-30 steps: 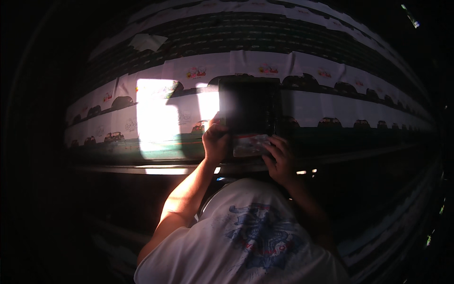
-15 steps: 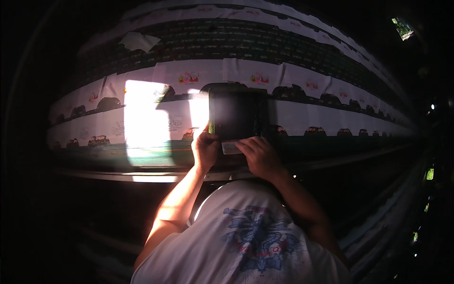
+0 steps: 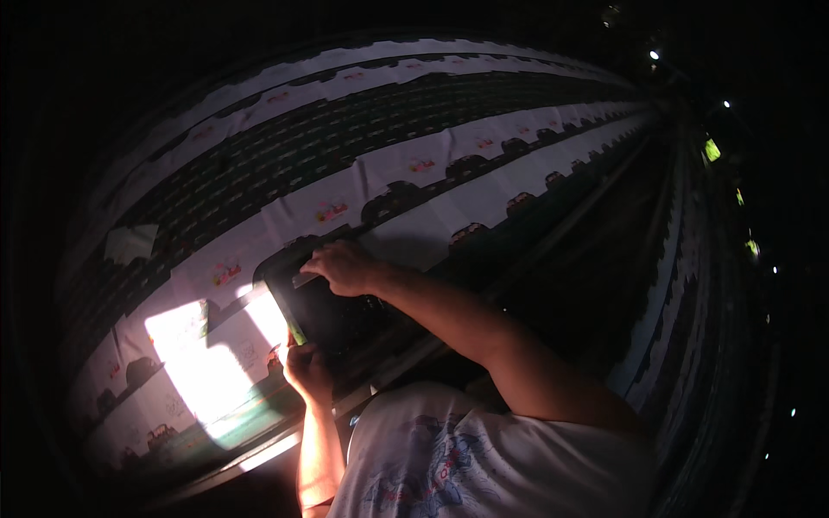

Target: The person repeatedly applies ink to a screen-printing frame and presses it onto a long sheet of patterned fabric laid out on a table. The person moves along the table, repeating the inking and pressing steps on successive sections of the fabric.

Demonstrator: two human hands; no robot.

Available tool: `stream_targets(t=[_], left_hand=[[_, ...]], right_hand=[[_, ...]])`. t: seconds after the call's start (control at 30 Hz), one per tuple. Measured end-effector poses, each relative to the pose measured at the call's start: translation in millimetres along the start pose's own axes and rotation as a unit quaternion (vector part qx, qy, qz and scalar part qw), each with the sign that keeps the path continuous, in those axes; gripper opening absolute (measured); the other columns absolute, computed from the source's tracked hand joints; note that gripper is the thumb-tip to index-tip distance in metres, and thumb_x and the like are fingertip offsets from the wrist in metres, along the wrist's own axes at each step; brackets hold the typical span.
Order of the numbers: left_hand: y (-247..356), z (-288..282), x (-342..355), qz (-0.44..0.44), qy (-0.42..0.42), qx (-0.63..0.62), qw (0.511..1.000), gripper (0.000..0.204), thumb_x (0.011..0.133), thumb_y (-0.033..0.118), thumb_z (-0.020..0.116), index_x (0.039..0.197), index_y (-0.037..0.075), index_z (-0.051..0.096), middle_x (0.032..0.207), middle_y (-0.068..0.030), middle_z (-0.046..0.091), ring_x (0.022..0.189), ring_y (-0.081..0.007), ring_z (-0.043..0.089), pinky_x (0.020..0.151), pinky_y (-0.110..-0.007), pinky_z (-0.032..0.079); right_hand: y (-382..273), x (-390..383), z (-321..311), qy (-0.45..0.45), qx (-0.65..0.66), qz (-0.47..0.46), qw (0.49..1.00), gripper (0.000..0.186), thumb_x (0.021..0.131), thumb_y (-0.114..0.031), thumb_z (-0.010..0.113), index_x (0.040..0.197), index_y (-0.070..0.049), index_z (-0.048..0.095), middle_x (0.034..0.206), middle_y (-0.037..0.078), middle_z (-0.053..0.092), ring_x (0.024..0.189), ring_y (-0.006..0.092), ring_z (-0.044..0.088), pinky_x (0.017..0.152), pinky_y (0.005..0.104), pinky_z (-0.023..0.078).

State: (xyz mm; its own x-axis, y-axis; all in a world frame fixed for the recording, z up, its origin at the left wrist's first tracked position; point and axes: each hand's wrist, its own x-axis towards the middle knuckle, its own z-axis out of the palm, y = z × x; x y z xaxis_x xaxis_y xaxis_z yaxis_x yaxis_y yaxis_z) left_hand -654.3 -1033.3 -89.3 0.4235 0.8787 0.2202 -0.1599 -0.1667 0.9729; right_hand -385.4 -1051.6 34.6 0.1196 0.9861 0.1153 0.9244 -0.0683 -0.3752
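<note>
Some shirt lettering is red; left fingers hold a frame.

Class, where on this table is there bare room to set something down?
The green strip left of the left hand, between white sheets and pale rail, looks bare. Crowded: the dark frame, with the right hand over it.

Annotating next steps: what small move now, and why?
Probably draw the pale flat tool toward the body: the right hand holds it near the far end of the dark frame, whose surface extends nearer; the left hand holds its left edge, likely steadying it.
</note>
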Motion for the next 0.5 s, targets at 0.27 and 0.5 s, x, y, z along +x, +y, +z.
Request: stream_targets(t=[0.27, 0.5], left_hand=[[-39.1, -27.8, 18.3, 0.079, -0.098, 0.348, 0.929, 0.008, 0.090, -0.003, 0.075, 0.098, -0.005, 0.077, 0.102, -0.0153, 0.083, 0.088, -0.0241, 0.077, 0.091, -0.040, 0.063], [14.9, -22.0, 19.2, 0.084, -0.074, 0.222, 0.968, 0.022, 0.091, 0.009, 0.082, 0.107, -0.006, 0.080, 0.100, -0.0169, 0.081, 0.092, -0.0298, 0.076, 0.090, -0.044, 0.061]], right_hand=[[-54.0, -111.3, 41.6, 0.037, -0.132, -0.032, 0.990, 0.031, 0.110, -0.032, 0.059, 0.121, -0.018, 0.084, 0.111, 0.009, 0.076, 0.113, 0.0308, 0.071, 0.096, 0.0496, 0.054], [-89.3, -146.1, 47.9, -0.016, -0.068, -0.023, 0.997, 0.034, 0.101, -0.038, 0.074, 0.125, -0.014, 0.078, 0.126, 0.012, 0.072, 0.126, 0.0330, 0.066, 0.107, 0.0517, 0.052]])
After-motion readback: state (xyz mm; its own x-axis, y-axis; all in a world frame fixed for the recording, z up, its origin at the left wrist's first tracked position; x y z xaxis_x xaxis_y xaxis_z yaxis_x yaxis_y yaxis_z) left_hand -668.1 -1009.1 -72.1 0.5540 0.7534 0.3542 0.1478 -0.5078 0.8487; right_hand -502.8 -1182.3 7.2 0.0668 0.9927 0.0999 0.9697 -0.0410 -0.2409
